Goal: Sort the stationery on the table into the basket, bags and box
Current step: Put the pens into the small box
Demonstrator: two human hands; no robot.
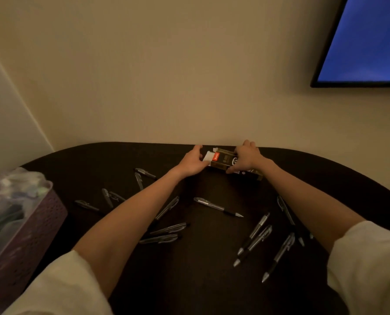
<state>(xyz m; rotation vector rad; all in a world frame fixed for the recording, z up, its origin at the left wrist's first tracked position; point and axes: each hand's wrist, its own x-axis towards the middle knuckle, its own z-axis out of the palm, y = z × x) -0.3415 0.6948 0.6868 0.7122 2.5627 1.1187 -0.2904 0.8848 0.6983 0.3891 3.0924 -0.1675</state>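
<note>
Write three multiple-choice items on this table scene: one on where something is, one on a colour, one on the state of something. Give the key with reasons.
1. Where does the box lie?
A. at the far table edge by the wall
B. inside the basket
C. on the floor

2. What colour is the basket?
A. bright yellow
B. purple
C. white

3. What are the hands doing?
A. both hold the box
B. both hang idle
C. each holds a pen

Key: 1 A, the box sits against the wall line. 2 B, its perforated side looks purple. 3 A, the left hand and right hand grip its two ends, while the pens lie loose.
</note>
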